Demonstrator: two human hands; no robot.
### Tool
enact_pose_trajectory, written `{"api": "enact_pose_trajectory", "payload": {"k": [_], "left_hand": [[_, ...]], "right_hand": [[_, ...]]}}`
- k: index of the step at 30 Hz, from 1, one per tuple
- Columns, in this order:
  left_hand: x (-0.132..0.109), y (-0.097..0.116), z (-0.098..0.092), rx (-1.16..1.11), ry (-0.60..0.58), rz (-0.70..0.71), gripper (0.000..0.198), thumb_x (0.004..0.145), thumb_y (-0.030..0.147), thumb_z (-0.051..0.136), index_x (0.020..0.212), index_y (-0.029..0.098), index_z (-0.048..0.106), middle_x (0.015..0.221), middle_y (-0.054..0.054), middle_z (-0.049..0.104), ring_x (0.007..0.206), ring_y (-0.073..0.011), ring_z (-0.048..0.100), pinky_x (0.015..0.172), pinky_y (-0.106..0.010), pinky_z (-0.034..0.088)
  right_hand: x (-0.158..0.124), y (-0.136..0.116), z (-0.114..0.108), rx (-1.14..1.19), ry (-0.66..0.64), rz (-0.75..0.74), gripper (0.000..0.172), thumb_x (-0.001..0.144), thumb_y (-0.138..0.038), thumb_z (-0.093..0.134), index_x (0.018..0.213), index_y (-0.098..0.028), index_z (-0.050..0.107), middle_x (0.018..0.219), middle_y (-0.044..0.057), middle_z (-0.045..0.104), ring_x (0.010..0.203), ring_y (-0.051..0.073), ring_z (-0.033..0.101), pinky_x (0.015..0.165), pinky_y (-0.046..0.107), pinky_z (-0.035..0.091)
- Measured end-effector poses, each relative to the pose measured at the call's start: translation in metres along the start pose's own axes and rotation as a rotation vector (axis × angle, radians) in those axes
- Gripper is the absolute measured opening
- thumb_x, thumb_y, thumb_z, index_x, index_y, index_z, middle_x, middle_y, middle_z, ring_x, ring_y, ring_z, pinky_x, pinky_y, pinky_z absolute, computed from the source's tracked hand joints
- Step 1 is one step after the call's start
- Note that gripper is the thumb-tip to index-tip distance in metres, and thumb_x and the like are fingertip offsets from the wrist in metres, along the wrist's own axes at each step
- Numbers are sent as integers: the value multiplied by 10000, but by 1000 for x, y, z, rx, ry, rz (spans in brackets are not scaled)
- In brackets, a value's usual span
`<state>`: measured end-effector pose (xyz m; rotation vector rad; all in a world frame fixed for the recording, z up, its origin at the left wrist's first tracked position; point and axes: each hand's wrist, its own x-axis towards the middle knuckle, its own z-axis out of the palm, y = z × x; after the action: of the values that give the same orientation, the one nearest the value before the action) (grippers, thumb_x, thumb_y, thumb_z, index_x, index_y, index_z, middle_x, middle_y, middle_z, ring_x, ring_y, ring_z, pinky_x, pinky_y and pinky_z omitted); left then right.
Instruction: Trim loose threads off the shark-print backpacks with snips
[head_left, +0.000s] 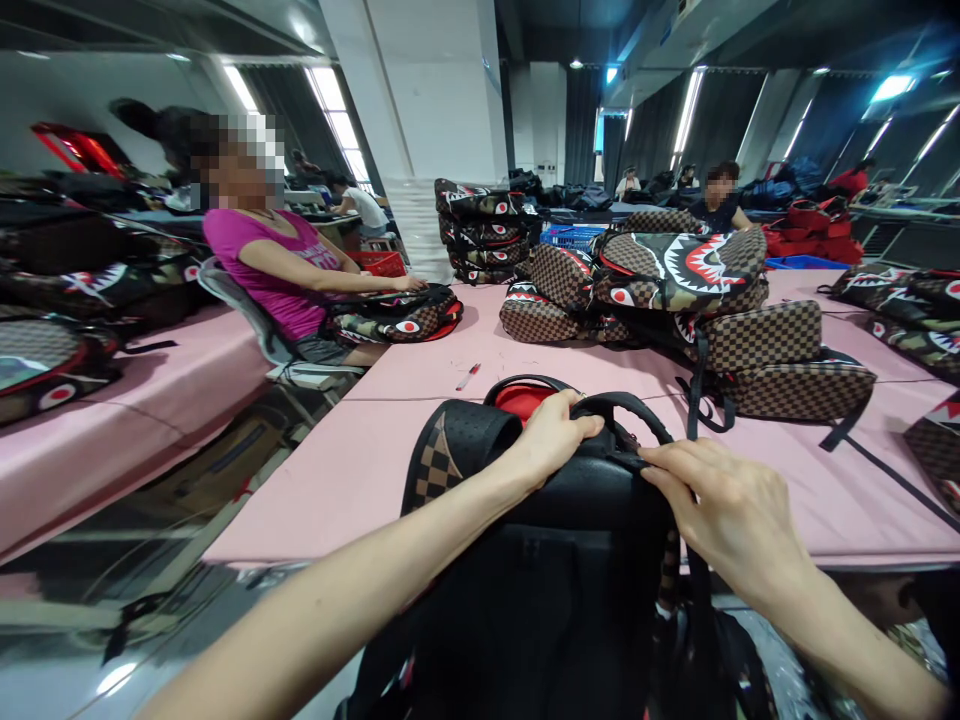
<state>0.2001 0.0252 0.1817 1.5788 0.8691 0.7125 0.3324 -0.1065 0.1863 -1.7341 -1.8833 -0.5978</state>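
Item under examination: a black backpack (pixel 525 610), held upright at the near edge of the pink counter (pixel 322 500), its plain padded back turned towards the wearer. Its lower part drops below the counter's edge and out of view; whether the lap supports it cannot be told. The upright stance appears to bring the top seam within easy reach of both hands.

The left hand (pixel 551 440) lies across the top edge, fingers bent over it and thumb pressed near one base of the carrying loop (pixel 636 402); this grip seems meant to steady the bag. The right hand (pixel 720 495) pinches black material at the loop's other base between thumb and fingers, a narrow hold suited to fine handling. The fingertips are partly hidden. Red lining (pixel 519 403) shows behind the left hand, and a curved padded piece (pixel 442 465) with a checked patch stands out at the left.

Beyond, a red-tipped pen (pixel 468 376) lies on the counter, within reach. Checked and shark-mouth bags (pixel 682 272) are heaped to the right, and a neater stack (pixel 484 232) stands by the pillar, probably to save working room. At the left, a seated co-worker (pixel 259 245) handles a similar bag (pixel 401 318) at the counter's side
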Motion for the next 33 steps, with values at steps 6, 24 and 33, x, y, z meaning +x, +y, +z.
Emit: {"api": "enact_pose_trajectory", "payload": {"k": [6, 24, 33], "left_hand": [[-2, 3, 0, -9, -12, -2, 116, 669, 196, 583, 773, 150, 559, 743, -15, 611, 713, -158, 556, 674, -268, 421], [2, -2, -10, 6, -53, 85, 194, 793, 329, 515, 826, 145, 566, 815, -40, 615, 823, -184, 557, 753, -287, 430], [-2, 0, -13, 181, 21, 198, 246, 838, 404, 464, 812, 182, 566, 770, -12, 591, 804, -178, 534, 763, -267, 406]], "right_hand": [[3, 2, 0, 14, -42, 17, 169, 843, -213, 517, 888, -212, 680, 822, 31, 704, 711, 188, 644, 560, 269, 427], [45, 7, 9, 165, -370, -154, 282, 792, -57, 406, 871, -196, 639, 805, 19, 641, 577, 109, 553, 464, 217, 294], [3, 50, 7, 500, -98, 344, 459, 756, -437, 611, 1136, -181, 590, 1006, 73, 682, 832, 212, 645, 646, 299, 514]]}}
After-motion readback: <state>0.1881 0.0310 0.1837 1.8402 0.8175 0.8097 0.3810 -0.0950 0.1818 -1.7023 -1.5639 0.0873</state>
